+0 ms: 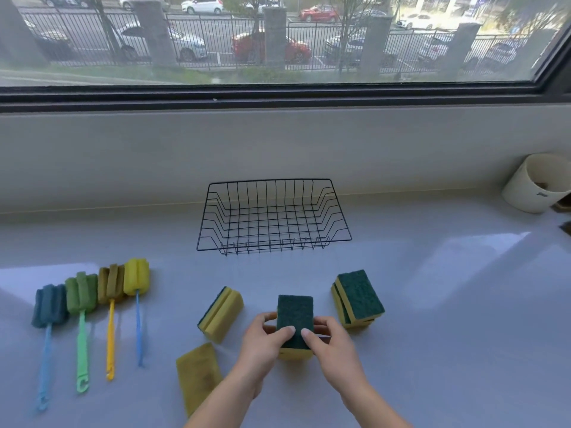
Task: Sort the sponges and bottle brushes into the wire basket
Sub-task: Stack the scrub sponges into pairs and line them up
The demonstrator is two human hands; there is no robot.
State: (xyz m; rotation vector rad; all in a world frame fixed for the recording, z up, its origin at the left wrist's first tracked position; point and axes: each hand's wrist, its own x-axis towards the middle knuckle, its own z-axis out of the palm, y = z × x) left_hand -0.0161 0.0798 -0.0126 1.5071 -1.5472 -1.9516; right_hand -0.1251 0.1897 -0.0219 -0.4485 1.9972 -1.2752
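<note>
A black wire basket (pixel 273 242) stands empty at the middle of the counter. In front of it, my left hand (pixel 262 344) and my right hand (pixel 332 344) both grip one yellow sponge with a green scouring top (pixel 295 313). A second such sponge (pixel 221 313) lies tilted to the left, and two stacked ones (pixel 358 299) sit to the right. A flat worn yellow sponge (pixel 197 376) lies at the near left. Several bottle brushes lie in a row at far left: blue (pixel 49 305), green (pixel 81 293), brown (pixel 110 284) and yellow (pixel 136 276) heads, handles toward me.
A white cup (pixel 533 186) stands at the right edge by the wall. A low grey ledge and a window run behind the basket. Bare glossy counter stretches to the right of the stacked sponges.
</note>
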